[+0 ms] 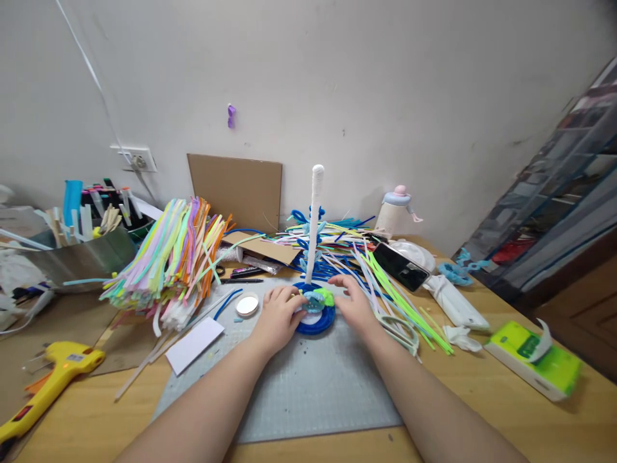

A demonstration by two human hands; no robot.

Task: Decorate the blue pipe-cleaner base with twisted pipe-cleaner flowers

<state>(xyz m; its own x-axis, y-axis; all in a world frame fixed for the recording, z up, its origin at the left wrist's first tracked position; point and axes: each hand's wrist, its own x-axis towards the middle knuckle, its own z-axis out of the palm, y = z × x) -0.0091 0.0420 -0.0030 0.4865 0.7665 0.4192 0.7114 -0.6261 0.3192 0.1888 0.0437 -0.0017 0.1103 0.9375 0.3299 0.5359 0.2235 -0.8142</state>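
A yellow glue gun lies on the tabletop, left of a pipe-cleaner bundle. The left hand curls at a light-blue fuzzy piece, its grip impossible to tell, over the coiled blue base of a white post. The piece looks light, soft and easily crushed, best taken by its edges. Beside a green tuft, the right hand is open, thumb and forefinger parted, near scissors.

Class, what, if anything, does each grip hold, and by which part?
Left grip: at the pale blue fuzzy piece, left edge; hold uncertain. Right grip: open, nothing visibly held.
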